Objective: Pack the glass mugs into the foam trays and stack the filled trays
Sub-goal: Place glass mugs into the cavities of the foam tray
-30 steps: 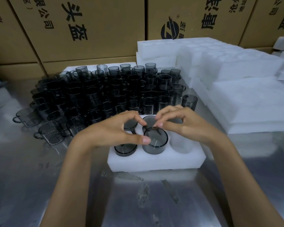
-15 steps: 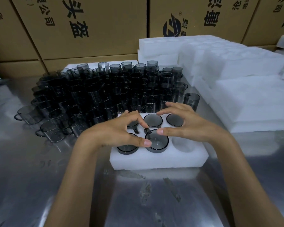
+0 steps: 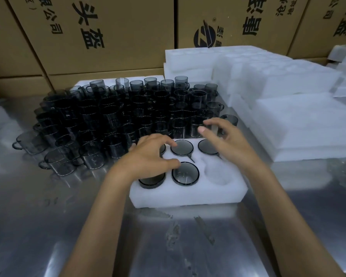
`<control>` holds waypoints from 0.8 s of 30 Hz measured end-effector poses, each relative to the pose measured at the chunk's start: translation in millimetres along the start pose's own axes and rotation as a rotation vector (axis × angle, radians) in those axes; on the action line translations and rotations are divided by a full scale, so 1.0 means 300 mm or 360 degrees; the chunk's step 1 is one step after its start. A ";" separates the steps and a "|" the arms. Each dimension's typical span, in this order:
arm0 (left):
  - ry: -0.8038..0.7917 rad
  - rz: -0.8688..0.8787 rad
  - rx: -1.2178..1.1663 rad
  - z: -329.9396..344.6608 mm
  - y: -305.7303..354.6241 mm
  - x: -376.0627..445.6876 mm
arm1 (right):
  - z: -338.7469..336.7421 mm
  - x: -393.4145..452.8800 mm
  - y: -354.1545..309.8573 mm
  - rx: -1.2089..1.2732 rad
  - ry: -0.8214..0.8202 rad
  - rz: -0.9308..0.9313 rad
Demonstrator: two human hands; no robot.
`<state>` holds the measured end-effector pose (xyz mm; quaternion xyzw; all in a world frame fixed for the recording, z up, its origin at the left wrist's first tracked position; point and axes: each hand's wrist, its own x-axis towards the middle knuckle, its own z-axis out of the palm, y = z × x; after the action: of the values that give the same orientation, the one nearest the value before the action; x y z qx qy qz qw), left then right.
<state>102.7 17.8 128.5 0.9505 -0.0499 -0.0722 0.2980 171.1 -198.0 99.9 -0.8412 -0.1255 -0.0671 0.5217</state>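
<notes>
A steel table (image 3: 38,226) carries the foam tray (image 3: 188,196) — the landmark here. Behind it crowd loose glass mugs (image 3: 108,116); to its right sit stacked foam trays (image 3: 288,120). Five mugs fill its pockets, the near-right pocket (image 3: 218,174) bare. The left hand (image 3: 148,156) hovers over its left side, fingers loose — the right hand (image 3: 226,140) spreads wide above its far edge, holding nothing.

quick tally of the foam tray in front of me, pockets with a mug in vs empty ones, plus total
In the foam tray:
Pockets holding a mug: 5
Empty pockets: 1
Total pockets: 6
</notes>
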 end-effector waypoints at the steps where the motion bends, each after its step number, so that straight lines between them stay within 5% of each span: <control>1: 0.0109 0.0035 0.0015 0.018 0.011 0.008 | -0.004 0.017 0.022 0.0063 0.0139 0.0053; 5: 0.0150 0.0235 0.0042 0.088 0.048 0.019 | -0.035 0.068 0.129 -0.0105 0.0484 0.0238; 15: 0.0248 0.0171 0.0149 0.114 0.022 0.061 | -0.001 0.138 0.221 -0.0366 0.0505 0.0347; 24: 0.0287 0.0173 0.0162 0.103 -0.001 0.072 | -0.063 0.082 0.135 0.0044 0.0666 -0.0018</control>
<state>118.8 -2.2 100.9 0.9629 -0.0779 0.0326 0.2562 206.4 -228.6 79.4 -0.8009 -0.0201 -0.2415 0.5476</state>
